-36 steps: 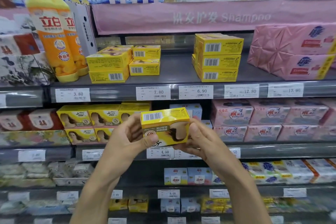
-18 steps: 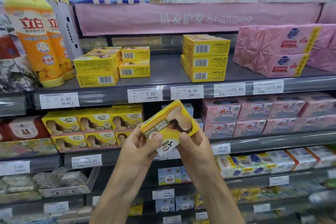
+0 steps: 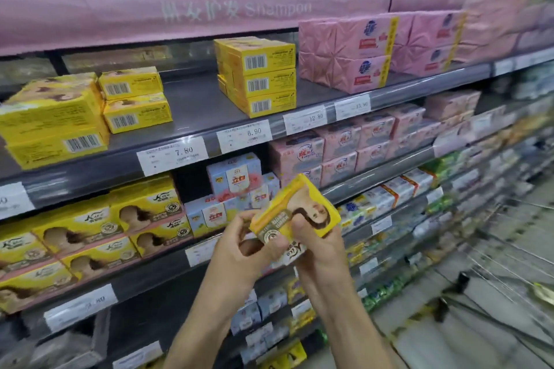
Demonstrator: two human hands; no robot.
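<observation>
1. Head view: both hands are holding the yellow box [image 3: 295, 210] up in front of the shelves [image 3: 389, 171], clear of them.
2. The left hand [image 3: 245, 252] is pinching the box's lower-left end. The right hand [image 3: 322, 252] is gripping from below, its thumb pressing on the printed face.
3. The box is sitting tilted just above both hands, its long axis climbing from lower left to upper right.
4. What is probably a wire trolley [image 3: 503, 272], blurred, is standing low on the right, and the right hand is nearer to it.

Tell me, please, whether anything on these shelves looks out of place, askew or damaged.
Nothing looks damaged or spilled. On the upper shelf, the two-box yellow stack is slightly askew, its top box shifted left of the lower one, unlike the neat three-box stack. The held box is tilted.
</observation>
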